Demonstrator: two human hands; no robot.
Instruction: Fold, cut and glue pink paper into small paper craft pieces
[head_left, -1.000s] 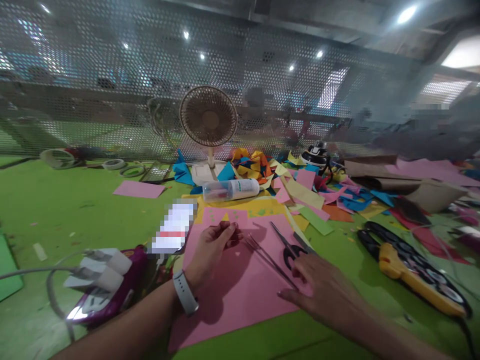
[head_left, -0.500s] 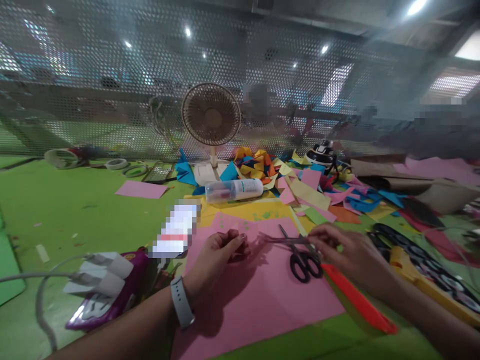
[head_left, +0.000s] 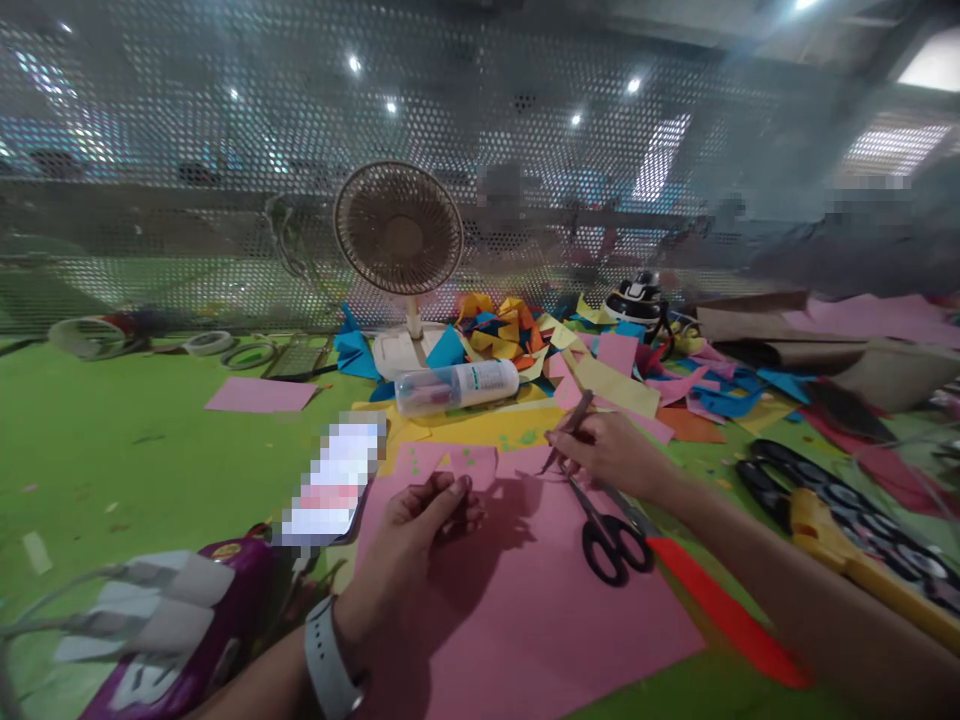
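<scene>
My right hand [head_left: 600,450] is closed around a pair of tweezers [head_left: 576,415], whose points slant down toward the pink paper sheet [head_left: 555,620]. My left hand [head_left: 420,525], with a pale watch band on its wrist, hovers over the same sheet. Its thumb and fingers are pressed together, and whatever they may pinch is too small to make out. Black-handled scissors [head_left: 616,550] lie on the sheet under my right hand. Beside them is a tool with a red handle [head_left: 727,610]. Tiny green pieces [head_left: 521,438] dot the yellow paper [head_left: 442,428] behind.
A clear-capped bottle [head_left: 457,387] lies before a small fan [head_left: 401,235]. Coloured paper scraps [head_left: 615,375] heap at the back. On the left are a lit phone [head_left: 334,480] and a purple power strip [head_left: 217,620] with plugs. A yellow-and-black tool [head_left: 825,530] lies right.
My right hand has moved left and up, and the tweezers have turned from lying level to pointing down. My left hand stays pinched. The whole view has shifted slightly.
</scene>
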